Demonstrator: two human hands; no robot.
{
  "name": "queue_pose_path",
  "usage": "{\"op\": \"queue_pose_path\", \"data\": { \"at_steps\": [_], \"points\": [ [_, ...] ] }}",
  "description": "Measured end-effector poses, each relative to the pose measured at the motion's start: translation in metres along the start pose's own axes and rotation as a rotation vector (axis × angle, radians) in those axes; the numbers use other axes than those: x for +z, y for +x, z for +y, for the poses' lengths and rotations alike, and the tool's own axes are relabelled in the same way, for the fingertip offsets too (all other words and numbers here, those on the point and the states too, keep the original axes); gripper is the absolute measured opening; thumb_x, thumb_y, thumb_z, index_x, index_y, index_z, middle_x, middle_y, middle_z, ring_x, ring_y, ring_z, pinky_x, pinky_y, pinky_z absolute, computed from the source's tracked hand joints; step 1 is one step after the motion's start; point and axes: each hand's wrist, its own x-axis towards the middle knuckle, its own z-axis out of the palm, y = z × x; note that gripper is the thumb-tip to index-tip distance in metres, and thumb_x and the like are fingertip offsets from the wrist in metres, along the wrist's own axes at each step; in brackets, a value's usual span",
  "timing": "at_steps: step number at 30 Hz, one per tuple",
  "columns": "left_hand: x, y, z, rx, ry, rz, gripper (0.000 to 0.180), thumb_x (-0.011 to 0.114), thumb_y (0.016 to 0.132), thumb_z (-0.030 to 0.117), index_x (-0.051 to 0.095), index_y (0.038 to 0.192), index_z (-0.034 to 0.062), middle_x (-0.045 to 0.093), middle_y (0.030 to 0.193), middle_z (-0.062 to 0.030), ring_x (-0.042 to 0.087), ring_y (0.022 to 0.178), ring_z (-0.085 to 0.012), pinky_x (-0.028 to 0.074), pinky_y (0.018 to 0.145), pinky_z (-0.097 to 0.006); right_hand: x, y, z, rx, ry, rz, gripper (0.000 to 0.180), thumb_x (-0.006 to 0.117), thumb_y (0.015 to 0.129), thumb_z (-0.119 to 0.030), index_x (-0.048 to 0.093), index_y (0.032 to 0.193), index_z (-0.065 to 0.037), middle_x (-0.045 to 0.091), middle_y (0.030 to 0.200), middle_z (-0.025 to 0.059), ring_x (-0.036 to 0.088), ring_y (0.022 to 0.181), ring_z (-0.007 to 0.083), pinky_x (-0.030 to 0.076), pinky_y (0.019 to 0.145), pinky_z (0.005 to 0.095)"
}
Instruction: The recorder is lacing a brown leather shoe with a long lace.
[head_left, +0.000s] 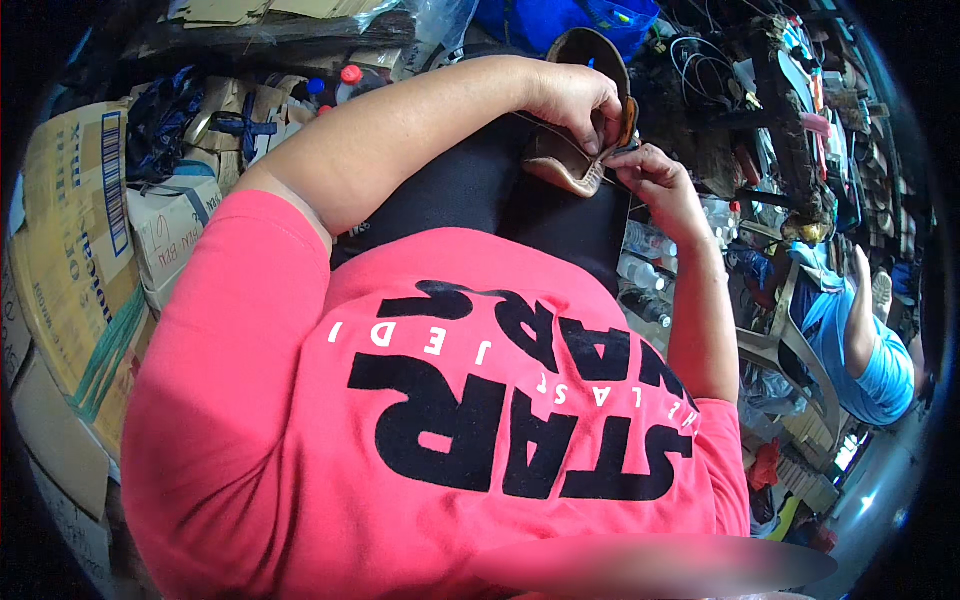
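A brown shoe (562, 168), leather by its look, rests on my dark-trousered lap, with a row of stitches along its near edge. Reaching over from the left, my left hand (578, 104) has its fingers closed on the upper part of the shoe, thumb and fingertips pressed at the seam. My right hand (655, 180) pinches at the same seam from the right, its fingertips almost touching the left ones. A thin thread seems to run near the fingers. A small dark thing shows by the right fingertips, too small to name.
Cardboard boxes (75, 230) are stacked on the left, beside bottles with red and blue caps. A blue bag (635, 25) lies beyond the shoe. Clear plastic bottles (645, 270) stand to the right of my lap. Farther right, a person in blue (865, 350) sits by a chair.
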Motion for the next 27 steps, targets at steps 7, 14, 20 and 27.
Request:
{"op": "queue_pose_path", "data": {
  "at_steps": [7,14,20,27],
  "points": [
    [0.022,-0.038,0.028,-0.088,0.285,0.662,0.033,0.057,0.071,0.002,0.064,0.102,0.009,0.049,0.112,-0.0151,0.051,0.107,-0.0331,0.042,0.095,-0.037,0.025,-0.01,-0.014,-0.194,-0.388,0.315,0.012,0.069,0.078,-0.007,0.07,0.091,-0.008,0.059,0.08,0.0067,0.059,0.072,0.0189,0.046,0.067,0.0287],
    [0.031,-0.1,0.055,-0.133,0.291,0.69,0.041,0.051,0.074,-0.008,0.065,0.107,0.0108,0.051,0.099,-0.0119,0.055,0.095,-0.0268,0.038,0.095,-0.037,0.048,-0.033,-0.007,-0.268,-0.722,0.445,0.028,0.064,0.078,-0.006,0.068,0.104,-0.017,0.057,0.081,0.0068,0.056,0.08,0.0254,0.042,0.076,0.0372],
    [0.05,-0.096,0.046,-0.146,0.818,0.702,0.013,0.071,0.071,0.015,0.07,0.083,0.019,0.052,0.074,-0.0012,0.054,0.078,-0.0199,0.037,0.073,-0.035,0.044,-0.032,-0.001,-0.288,-0.725,0.426,0.033,0.063,0.077,-0.004,0.067,0.107,-0.018,0.057,0.087,0.0062,0.056,0.078,0.0254,0.04,0.075,0.0377],
    [0.047,-0.073,0.033,-0.063,0.522,0.674,0.014,0.07,0.074,0.018,0.072,0.086,0.0229,0.051,0.077,0.0001,0.052,0.083,-0.0198,0.036,0.076,-0.036,0.011,-0.013,0.007,-0.05,-0.025,0.126,0.034,0.052,0.084,0.01,0.069,0.107,-0.01,0.053,0.093,0.0036,0.054,0.09,0.0131,0.044,0.082,0.0225]
  ]
}}
